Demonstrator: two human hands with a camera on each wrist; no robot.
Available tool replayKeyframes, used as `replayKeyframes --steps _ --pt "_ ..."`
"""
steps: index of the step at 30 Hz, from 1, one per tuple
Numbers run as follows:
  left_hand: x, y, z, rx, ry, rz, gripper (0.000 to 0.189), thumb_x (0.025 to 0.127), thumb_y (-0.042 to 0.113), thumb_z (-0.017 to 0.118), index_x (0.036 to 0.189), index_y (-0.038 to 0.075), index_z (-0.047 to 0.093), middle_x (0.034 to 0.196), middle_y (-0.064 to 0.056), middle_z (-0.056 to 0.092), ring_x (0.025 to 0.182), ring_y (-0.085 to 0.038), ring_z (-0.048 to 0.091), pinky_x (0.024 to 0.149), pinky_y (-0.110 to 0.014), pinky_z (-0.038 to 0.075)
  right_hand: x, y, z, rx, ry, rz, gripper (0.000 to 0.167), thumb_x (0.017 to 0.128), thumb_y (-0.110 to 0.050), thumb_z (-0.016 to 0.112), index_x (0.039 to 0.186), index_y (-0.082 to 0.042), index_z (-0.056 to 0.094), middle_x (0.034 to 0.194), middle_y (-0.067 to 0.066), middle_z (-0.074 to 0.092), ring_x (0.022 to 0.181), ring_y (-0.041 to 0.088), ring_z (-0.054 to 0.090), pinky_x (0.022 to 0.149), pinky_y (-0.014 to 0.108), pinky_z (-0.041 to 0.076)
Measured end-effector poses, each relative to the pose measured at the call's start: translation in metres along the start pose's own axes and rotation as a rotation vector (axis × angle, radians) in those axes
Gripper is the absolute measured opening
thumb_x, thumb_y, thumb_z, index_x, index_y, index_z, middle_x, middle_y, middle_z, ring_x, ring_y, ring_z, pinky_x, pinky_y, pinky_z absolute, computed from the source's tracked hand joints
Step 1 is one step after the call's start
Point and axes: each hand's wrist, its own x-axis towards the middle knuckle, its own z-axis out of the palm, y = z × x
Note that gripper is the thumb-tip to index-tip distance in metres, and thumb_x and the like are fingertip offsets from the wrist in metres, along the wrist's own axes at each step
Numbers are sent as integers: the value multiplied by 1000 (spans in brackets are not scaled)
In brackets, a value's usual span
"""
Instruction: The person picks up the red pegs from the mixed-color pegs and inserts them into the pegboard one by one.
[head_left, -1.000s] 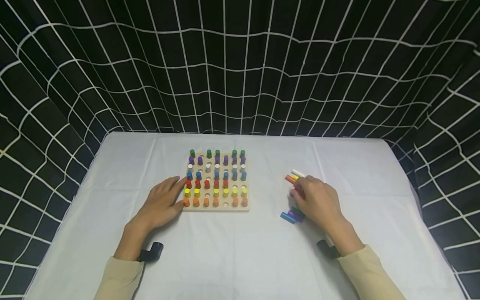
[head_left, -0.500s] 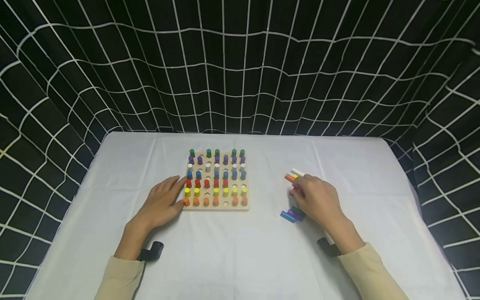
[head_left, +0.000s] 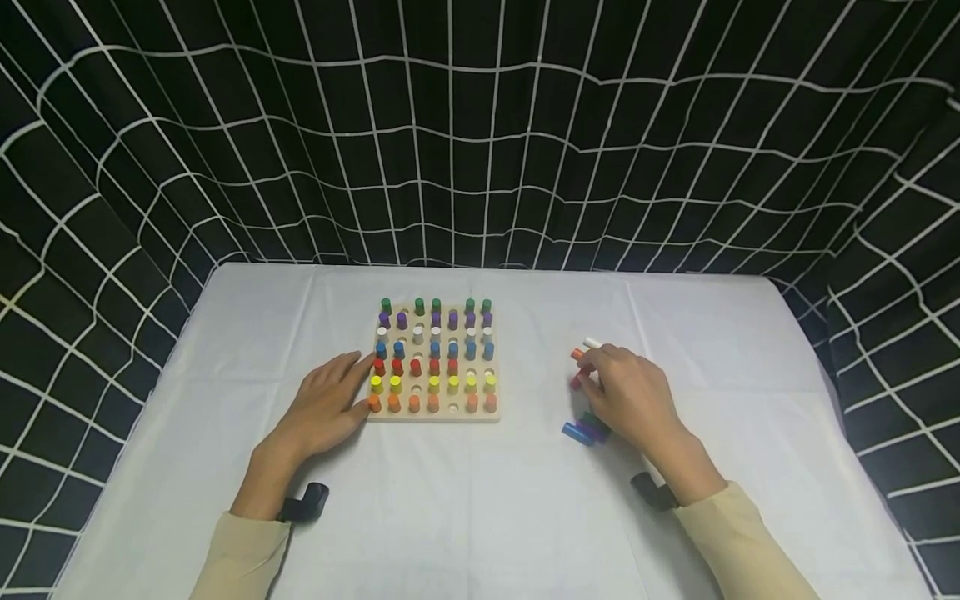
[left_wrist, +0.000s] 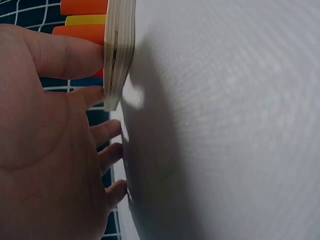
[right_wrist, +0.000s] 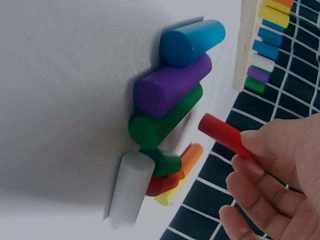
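Note:
In the head view, a wooden pegboard stands left of centre, bearing rows of coloured pegs and some bare holes. My left hand lies against its left edge; thumb and index finger touch the board's side in the left wrist view, the other fingers loosely extended. My right hand is over the loose pegs to the right. Between its thumb and index finger it pinches a red peg, tilted and apart from the pile. Beneath are a blue peg, a purple peg and a green peg.
More loose pegs lie close by: a white peg, an orange peg, a yellow peg, another red and another green. A white cloth covers the table. Black curtains with a white grid enclose the back and sides.
My right hand has shifted slightly, and the red peg now shows out past its fingertips on the left. The yellow loose peg is now hidden behind the hand. My left hand stays at the board.

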Motion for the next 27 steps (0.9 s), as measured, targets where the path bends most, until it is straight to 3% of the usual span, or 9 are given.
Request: replayKeyframes --steps 11,18,27 --pt "1 1 -1 -4 0 -10 72 103 33 52 169 15 28 174 -20 27 163 -44 22 133 -67 15 6 -11 3 -1 -20 -56 9 88 -11 80 97 -10 77 98 8 81 91 33 77 65 45 59" --pt "0 0 0 3 1 -13 72 103 34 52 169 15 28 175 -20 27 163 -44 21 133 -67 15 12 -21 3 12 -37 -80 11 90 -13 77 100 -10 77 89 6 75 80 27 70 66 43 58" --pt "0 3 1 0 3 -16 72 103 33 52 169 15 29 174 -19 27 163 -43 22 133 -67 15 18 -30 5 22 -11 -175 12 89 -18 81 97 -11 77 90 3 75 85 24 67 77 42 55"
